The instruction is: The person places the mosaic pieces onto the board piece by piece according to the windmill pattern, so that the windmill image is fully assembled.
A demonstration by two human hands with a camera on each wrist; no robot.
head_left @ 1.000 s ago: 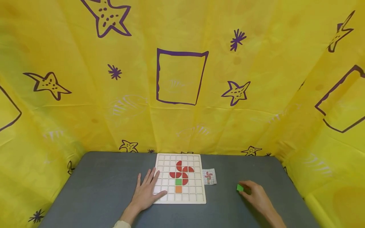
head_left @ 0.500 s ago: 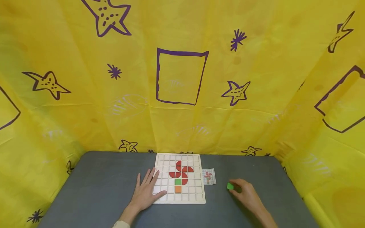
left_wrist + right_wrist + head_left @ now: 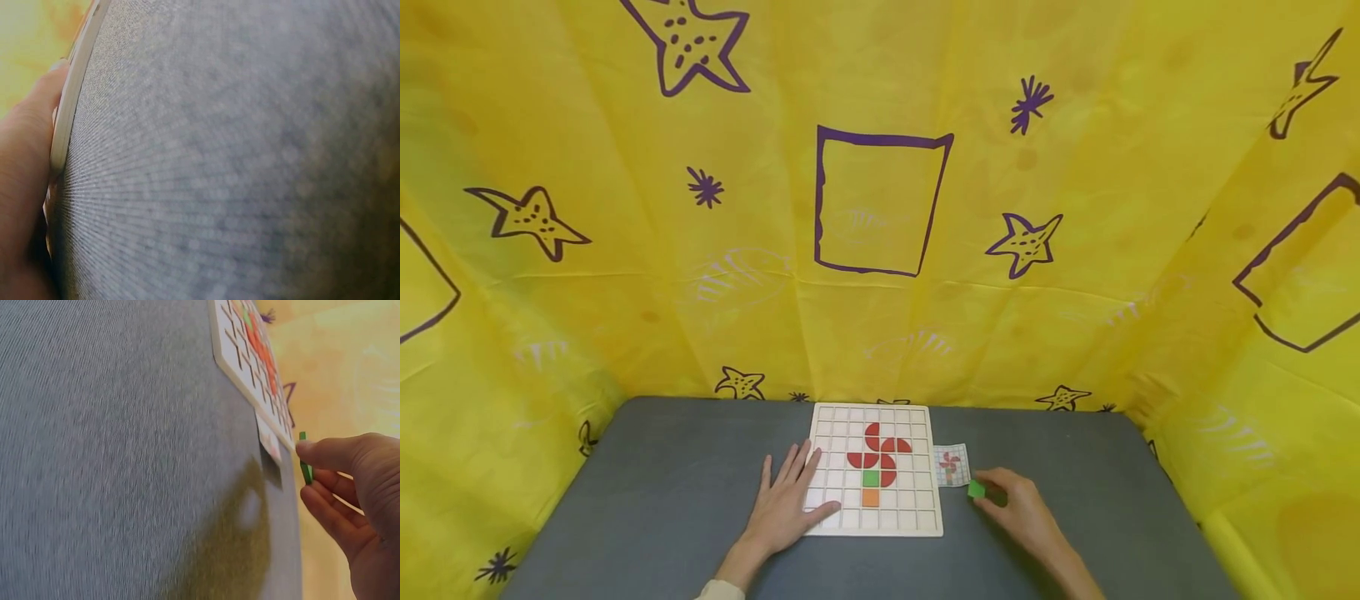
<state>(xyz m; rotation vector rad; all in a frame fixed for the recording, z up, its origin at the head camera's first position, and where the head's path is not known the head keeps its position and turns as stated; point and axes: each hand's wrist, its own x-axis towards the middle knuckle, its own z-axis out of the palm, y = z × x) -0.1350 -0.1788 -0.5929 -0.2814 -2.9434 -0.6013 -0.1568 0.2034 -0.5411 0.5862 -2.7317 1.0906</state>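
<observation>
A white grid board (image 3: 910, 521) lies on the table and bears several red rounded tiles (image 3: 887, 446), a green square tile (image 3: 870, 479) and an orange square tile (image 3: 870, 498) below it. My left hand (image 3: 778, 504) rests with spread, straight fingers on the board's left edge. Between thumb and fingertips my right hand (image 3: 1022, 510) pinches another green square tile (image 3: 976, 489), held above the table right of the board. In the right wrist view this thin green tile (image 3: 305, 464) is seen nearly edge-on.
A small paper card (image 3: 952, 467) printed with a similar coloured pattern touches the board's right side, close to the right hand. Dark grey cloth covers the table (image 3: 655, 492). A yellow curtain (image 3: 880, 333) with purple drawings hangs behind and at both sides.
My right hand has moved left with the green square tile, from well right of the card to just beside it. My left hand has stayed on the board.
</observation>
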